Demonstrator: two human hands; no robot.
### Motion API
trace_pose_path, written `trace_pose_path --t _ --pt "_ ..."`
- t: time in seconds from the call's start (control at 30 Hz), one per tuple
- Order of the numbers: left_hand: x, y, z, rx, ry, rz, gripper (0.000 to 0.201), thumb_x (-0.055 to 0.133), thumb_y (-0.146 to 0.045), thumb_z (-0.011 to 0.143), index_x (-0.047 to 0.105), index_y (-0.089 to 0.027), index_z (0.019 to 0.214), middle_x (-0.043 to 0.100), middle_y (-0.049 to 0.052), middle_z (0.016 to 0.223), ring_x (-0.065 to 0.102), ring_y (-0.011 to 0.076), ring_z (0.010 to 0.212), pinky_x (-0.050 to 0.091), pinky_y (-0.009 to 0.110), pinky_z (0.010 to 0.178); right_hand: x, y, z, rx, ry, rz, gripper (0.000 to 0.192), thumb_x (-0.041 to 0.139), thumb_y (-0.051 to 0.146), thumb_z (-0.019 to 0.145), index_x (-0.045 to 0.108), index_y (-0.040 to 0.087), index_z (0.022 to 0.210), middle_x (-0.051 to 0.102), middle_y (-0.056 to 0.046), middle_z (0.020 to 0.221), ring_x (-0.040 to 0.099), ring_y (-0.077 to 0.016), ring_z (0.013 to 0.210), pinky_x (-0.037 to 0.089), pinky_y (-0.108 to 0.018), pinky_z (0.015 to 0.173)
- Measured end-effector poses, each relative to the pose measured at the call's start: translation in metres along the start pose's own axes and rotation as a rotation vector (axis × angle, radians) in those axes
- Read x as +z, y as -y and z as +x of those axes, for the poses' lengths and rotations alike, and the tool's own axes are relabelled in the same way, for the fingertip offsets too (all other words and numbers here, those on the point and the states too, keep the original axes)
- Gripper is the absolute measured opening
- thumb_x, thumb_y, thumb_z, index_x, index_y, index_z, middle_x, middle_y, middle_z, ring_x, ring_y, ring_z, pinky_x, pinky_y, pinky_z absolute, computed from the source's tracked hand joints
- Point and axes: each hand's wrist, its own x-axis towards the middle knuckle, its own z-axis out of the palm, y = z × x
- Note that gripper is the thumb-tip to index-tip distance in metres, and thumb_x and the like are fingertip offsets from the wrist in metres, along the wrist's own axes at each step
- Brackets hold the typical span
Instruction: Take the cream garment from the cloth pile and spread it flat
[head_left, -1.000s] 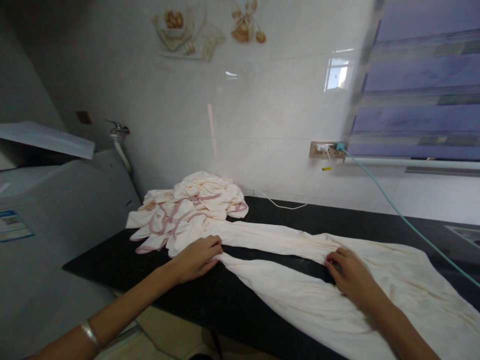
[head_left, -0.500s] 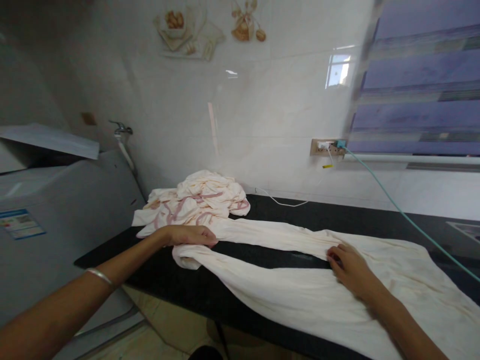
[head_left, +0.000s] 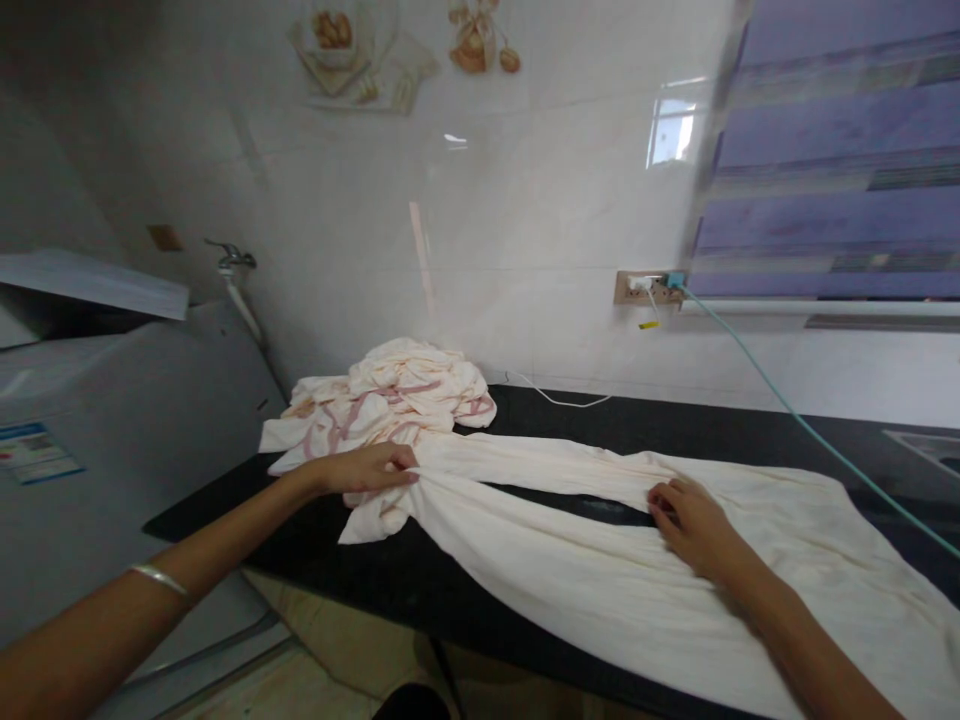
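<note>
Cream trousers (head_left: 600, 560) lie spread across the black countertop (head_left: 675, 425). Left hand (head_left: 367, 468) pinches the bunched leg ends at the left; right hand (head_left: 686, 515) rests flat, fingers together, near the crotch. A pile of cream, pink-trimmed garments (head_left: 390, 395) sits far left

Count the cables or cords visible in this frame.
2. A teal cable runs from the wall socket down to the right above the black counter. A thin white cord lies on the counter by the wall. Cloth may hide more.
</note>
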Motion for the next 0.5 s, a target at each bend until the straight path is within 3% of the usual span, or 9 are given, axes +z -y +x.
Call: trace_pose_path --t 0.1,0.2,0.33,0.43,0.5 --pt "0.005 0.009 0.003 0.017 -0.011 0.0 0.048 0.052 -0.058 0.088 0.068 -0.018 0.11 0.07 0.009 0.109 0.062 0.024 0.101 0.049 0.03 0.088 -0.001 0.001 0.0 -0.008 -0.009 -0.001 0.026 0.048 0.028 0.093 0.071 0.017 0.097 0.066 -0.011 0.094 0.058 -0.023 0.092 0.045 -0.036 0.088" --pt "0.011 0.013 0.002 -0.07 0.002 0.124 0.043 0.051 -0.052 0.086 0.068 -0.017 0.105 0.07 0.01 0.101 0.062 0.0248 0.093 0.047 0.032 0.083 0.0 0.0 -0.001 -0.006 -0.018 0.002 0.025 0.048 0.027 0.092 0.071 0.017 0.096 0.067 -0.011 0.094 0.059 -0.0229 0.091 0.045 -0.036 0.086" --pt "0.017 0.007 -0.01 -0.132 0.001 0.225 0.05 0.06 -0.061 0.08 0.067 -0.018 0.104 0.069 0.009 0.1 0.062 0.0252 0.088 0.046 0.033 0.079 0.002 -0.005 -0.001 -0.015 -0.019 0.018 0.025 0.049 0.028 0.091 0.071 0.018 0.097 0.067 -0.01 0.094 0.059 -0.0226 0.09 0.045 -0.035 0.085" --pt "0.025 0.004 -0.026 -0.048 -0.084 0.283 0.061 0.074 -0.056 0.068 0.064 -0.019 0.116 0.066 0.012 0.116 0.061 0.029 0.104 0.046 0.035 0.089 0.004 -0.008 0.0 -0.015 -0.015 0.023 0.024 0.049 0.028 0.091 0.071 0.018 0.096 0.067 -0.01 0.093 0.059 -0.0226 0.089 0.045 -0.035 0.085" --pt "0.031 0.006 -0.034 -0.075 -0.154 0.347 0.052 0.071 -0.048 0.07 0.064 -0.018 0.111 0.066 0.014 0.114 0.061 0.0306 0.103 0.047 0.037 0.09 0.005 -0.008 0.0 -0.008 -0.008 0.02 0.024 0.05 0.028 0.091 0.071 0.018 0.096 0.067 -0.01 0.093 0.058 -0.0225 0.089 0.045 -0.035 0.084"
